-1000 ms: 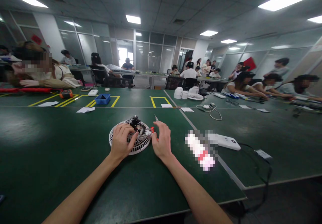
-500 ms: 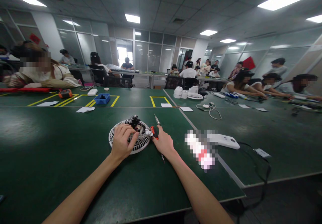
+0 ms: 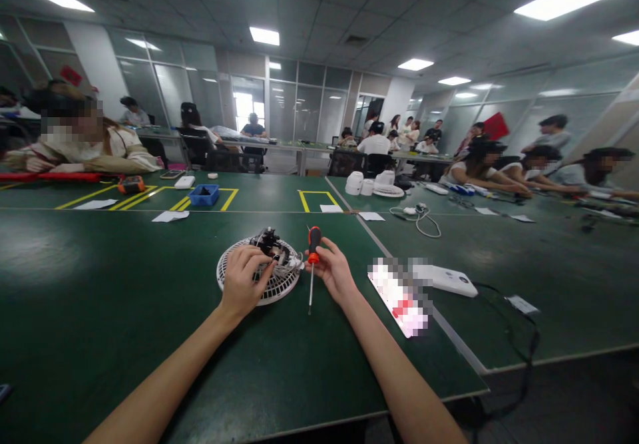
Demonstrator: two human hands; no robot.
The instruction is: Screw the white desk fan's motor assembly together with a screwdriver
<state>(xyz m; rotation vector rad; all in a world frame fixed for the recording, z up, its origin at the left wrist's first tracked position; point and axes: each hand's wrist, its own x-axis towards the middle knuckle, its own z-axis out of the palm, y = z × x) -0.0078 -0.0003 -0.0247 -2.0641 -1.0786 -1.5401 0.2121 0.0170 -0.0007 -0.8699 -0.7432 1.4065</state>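
Observation:
A round white fan grille (image 3: 277, 291) lies on the green table in front of me. On it sits a dark motor assembly (image 3: 267, 239) with loose pale wires. My left hand (image 3: 244, 274) rests over the grille, its fingers curled and pinching the near side of the motor assembly. Just right of the grille, my right hand (image 3: 333, 267) holds a red-and-black screwdriver (image 3: 313, 244) by its handle. The metal shaft points down toward me, clear of the fan. Behind the handle shows a thin tip, mostly hidden.
To the right lie a lit, blurred phone-like screen (image 3: 394, 297) and a white device (image 3: 449, 280) with a black cable. Farther back are a blue bin (image 3: 204, 195), white fan parts (image 3: 384, 184), a coiled cable (image 3: 424, 221) and paper slips. People sit around the tables.
My right hand has turned and drawn slightly back from the motor assembly, swinging the screwdriver so its shaft points toward me. The left hand stays in place on the motor assembly.

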